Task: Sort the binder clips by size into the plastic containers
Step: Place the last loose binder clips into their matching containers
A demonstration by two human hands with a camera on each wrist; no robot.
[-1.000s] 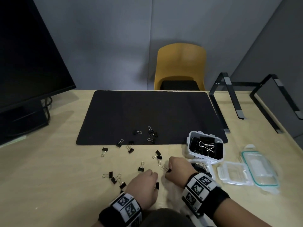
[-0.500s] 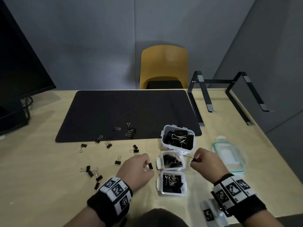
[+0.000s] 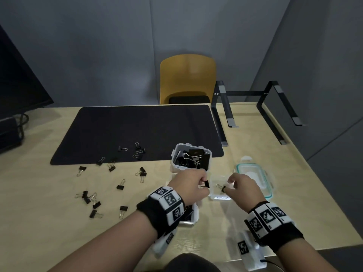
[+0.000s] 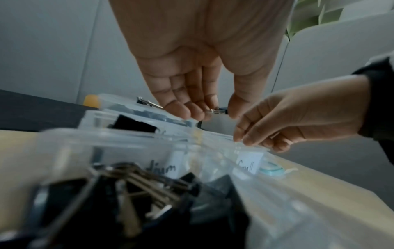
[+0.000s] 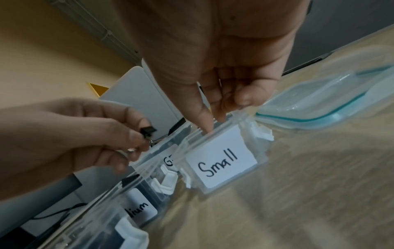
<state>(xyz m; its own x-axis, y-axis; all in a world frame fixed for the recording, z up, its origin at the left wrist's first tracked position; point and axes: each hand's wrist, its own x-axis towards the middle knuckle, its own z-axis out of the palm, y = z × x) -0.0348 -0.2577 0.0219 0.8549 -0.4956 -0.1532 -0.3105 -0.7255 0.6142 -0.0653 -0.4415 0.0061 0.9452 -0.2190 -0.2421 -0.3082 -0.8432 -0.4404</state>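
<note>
R hand (image 5: 215, 70) fingertips (image 5: 205, 124) dip into clear plastic container w/ white "Small" label (image 5: 220, 160). L hand (image 5: 70, 134) pinches small black binder clip (image 5: 147, 130) beside it.

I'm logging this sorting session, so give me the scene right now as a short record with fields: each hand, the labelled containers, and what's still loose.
left hand: pinches a small binder clip beside the Small container
right hand: pinches another clip over the Small container
labels readable: "Small"; a partly hidden label ending "dium"
rear container: open, holds large clips
lid: teal-rimmed, lying on the table right of the containers
loose clips: scattered on the table and the black mat, left of the containers
</note>
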